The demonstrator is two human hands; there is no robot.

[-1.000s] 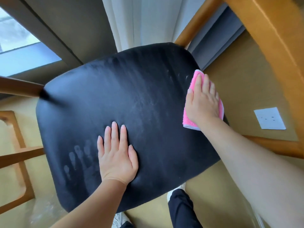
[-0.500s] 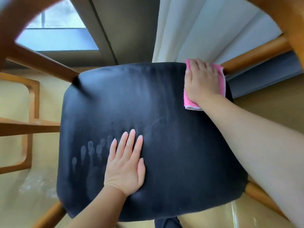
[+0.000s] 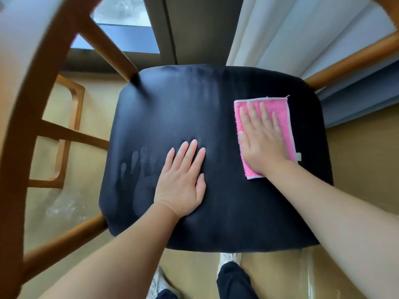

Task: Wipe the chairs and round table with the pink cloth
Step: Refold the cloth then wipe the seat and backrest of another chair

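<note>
Cloth [image 3: 280, 117] has slid back from the seat's [image 3: 216, 223] far corner under the flat right hand [image 3: 262, 141] (left hand [image 3: 182, 182] splayed, bracing); seat wiping continues.

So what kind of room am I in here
Probably a home or hotel dining corner: a wooden chair with a black padded seat, white curtains beside a window, and a tan floor.

Your right hand [image 3: 262, 138] has pulled the pink cloth [image 3: 280, 117] back from the far right corner of the black seat [image 3: 216, 212] toward you along the right side, and more of the cloth now shows, spread flat beyond your fingers. Your view has swung too: the seat sits squarer, with the wooden backrest [image 3: 28, 108] now looming at left.
</note>
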